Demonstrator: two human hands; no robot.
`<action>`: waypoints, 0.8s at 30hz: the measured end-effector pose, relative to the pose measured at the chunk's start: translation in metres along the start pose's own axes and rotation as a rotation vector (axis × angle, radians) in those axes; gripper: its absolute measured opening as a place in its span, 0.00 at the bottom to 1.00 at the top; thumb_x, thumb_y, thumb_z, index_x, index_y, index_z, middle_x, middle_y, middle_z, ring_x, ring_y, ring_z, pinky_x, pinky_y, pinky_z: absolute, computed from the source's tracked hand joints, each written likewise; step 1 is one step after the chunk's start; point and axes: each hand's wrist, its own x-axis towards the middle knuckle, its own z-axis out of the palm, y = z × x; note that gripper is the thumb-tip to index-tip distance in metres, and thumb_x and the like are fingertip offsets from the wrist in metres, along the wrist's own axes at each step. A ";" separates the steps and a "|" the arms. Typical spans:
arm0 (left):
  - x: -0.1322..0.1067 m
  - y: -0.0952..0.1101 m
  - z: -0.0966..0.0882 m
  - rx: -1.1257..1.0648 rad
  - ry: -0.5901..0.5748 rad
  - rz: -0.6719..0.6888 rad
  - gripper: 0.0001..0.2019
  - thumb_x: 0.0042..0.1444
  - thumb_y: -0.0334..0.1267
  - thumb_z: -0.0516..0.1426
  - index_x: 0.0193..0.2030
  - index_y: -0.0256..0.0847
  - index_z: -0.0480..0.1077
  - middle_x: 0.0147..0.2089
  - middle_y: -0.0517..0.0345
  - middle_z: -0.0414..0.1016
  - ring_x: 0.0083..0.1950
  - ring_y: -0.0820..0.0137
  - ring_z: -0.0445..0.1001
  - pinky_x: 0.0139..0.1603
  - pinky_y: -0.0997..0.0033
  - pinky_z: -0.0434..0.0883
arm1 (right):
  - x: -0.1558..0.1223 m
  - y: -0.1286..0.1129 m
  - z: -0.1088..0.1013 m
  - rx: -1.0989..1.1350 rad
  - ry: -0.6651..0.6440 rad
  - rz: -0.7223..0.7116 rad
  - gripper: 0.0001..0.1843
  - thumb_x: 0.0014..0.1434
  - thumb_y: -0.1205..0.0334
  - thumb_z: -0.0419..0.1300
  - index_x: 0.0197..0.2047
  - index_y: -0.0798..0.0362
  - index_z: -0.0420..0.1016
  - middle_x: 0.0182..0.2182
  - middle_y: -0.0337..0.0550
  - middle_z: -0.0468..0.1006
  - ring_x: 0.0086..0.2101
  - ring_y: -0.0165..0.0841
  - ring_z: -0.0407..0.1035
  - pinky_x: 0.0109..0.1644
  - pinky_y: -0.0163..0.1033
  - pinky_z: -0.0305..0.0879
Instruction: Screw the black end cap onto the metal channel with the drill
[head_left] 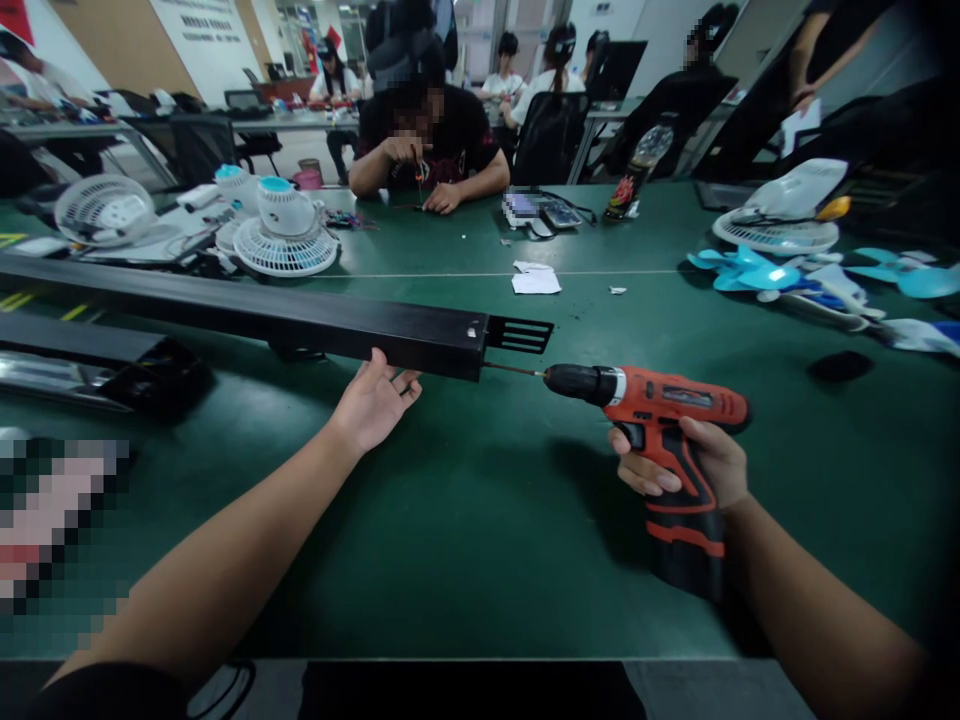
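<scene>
A long black rectangular housing runs in from the left, a slotted black plate sticking out of its end. My left hand holds it from below near that end, thumb against the front side and fingers curled beneath. In my right hand is an orange and black cordless drill, gripped by the handle with a finger at the trigger. From its chuck a long thin bit points left and meets the lower corner of the housing's end. Whether the bit sits in a screw there cannot be made out.
Another black housing lies at the left. White fan parts stand behind it. Blue fan blades and a dark flat object lie at the right. Across the green table a person works with a tool, near a bottle.
</scene>
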 end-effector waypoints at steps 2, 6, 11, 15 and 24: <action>0.000 -0.002 -0.001 0.001 -0.007 0.008 0.18 0.71 0.52 0.75 0.38 0.45 0.77 0.38 0.59 0.85 0.46 0.65 0.87 0.47 0.65 0.77 | -0.001 0.001 -0.001 0.004 0.017 -0.005 0.22 0.67 0.42 0.75 0.50 0.53 0.89 0.39 0.54 0.90 0.18 0.27 0.58 0.24 0.42 0.69; -0.004 -0.004 -0.003 0.045 0.000 0.054 0.24 0.64 0.50 0.80 0.34 0.44 0.72 0.34 0.61 0.82 0.45 0.64 0.90 0.44 0.67 0.76 | -0.001 0.000 0.000 0.019 0.045 -0.031 0.21 0.66 0.43 0.77 0.48 0.52 0.87 0.37 0.52 0.89 0.17 0.26 0.56 0.23 0.40 0.68; -0.013 0.000 -0.002 0.211 0.079 0.173 0.24 0.60 0.46 0.81 0.36 0.44 0.70 0.35 0.58 0.85 0.40 0.65 0.88 0.44 0.65 0.76 | -0.002 -0.002 0.004 0.016 0.085 -0.005 0.20 0.65 0.43 0.76 0.50 0.49 0.85 0.36 0.51 0.88 0.18 0.28 0.59 0.24 0.42 0.70; -0.023 0.009 -0.002 0.331 0.154 0.194 0.17 0.64 0.42 0.77 0.36 0.44 0.73 0.33 0.59 0.82 0.35 0.68 0.82 0.41 0.67 0.75 | -0.002 -0.001 0.005 0.027 0.106 -0.007 0.21 0.65 0.43 0.76 0.51 0.50 0.86 0.37 0.50 0.88 0.18 0.26 0.59 0.24 0.41 0.71; -0.057 0.041 -0.034 1.041 0.067 0.263 0.14 0.55 0.51 0.73 0.36 0.43 0.79 0.33 0.56 0.82 0.33 0.67 0.78 0.39 0.66 0.73 | 0.001 0.001 -0.003 0.034 -0.015 -0.030 0.19 0.70 0.42 0.72 0.49 0.50 0.86 0.37 0.49 0.87 0.18 0.27 0.57 0.24 0.41 0.74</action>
